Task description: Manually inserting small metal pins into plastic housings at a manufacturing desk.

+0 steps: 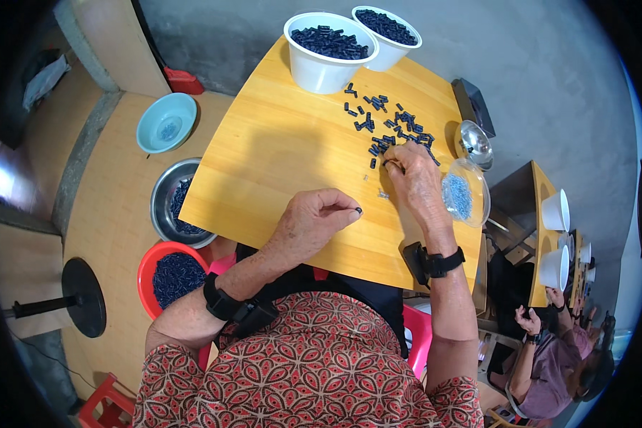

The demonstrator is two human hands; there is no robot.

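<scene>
Over the near part of the yellow wooden table (264, 164), my left hand (314, 220) is closed in a pinch on a small black plastic piece (359, 210). My right hand (415, 178) reaches to the near edge of a scattered pile of short black tube-like pieces (404, 128). Its thumb and fingers are closed, with a black piece (386, 163) showing at the tips. A few tiny clear pieces (383, 194) lie just left of that hand. To its right stands a clear round tub (486, 213) holding small light-blue pieces (458, 195).
Two white buckets (321, 76) of black pieces stand at the table's far edge. A shiny metal bowl (474, 145) and a dark box (473, 107) are far right. On the left floor are a turquoise basin (157, 140), a steel bowl (161, 214) and a red basin (145, 274). Another person (549, 371) sits right.
</scene>
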